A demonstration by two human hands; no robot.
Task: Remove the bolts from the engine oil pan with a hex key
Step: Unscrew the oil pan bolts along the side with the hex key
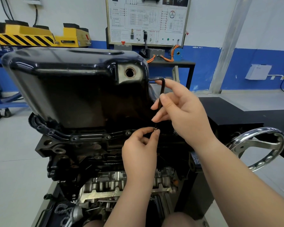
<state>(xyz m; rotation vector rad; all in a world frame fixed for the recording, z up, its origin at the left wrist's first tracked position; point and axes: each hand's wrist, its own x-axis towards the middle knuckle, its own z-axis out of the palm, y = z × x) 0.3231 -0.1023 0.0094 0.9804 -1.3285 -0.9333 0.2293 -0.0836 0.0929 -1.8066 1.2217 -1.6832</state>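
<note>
While the right hand [179,112] holds the black hex key [161,94] upright, its grip is pinched on the long shaft between thumb and fingers, index finger extended up near the bend at the top. Short arm of the key points left, behind the corner of the oil pan [75,82]. Lower tip of the key sits at a bolt [155,128] on the pan flange [88,136], right side of the near edge. Left hand [138,149] comes up from below, grip pressed together with thumb and index fingertip pinching the bolt head right at the key tip. Cannot tell if the bolt is in its hole or already free.

Oil pan is glossy black, mounted upward on an inverted engine block [75,158]; open drain hole [130,72] on its near upper corner. Several more bolts sit in the flange to the left, e.g. one [107,137] and another [74,138]. Chrome handwheel [259,148] to the right of the engine, well apart from the hands. Background: wiring-diagram training board [147,20] on the wall side, yellow lift with black hazard stripes [36,36] at left, blue-and-white wall.
</note>
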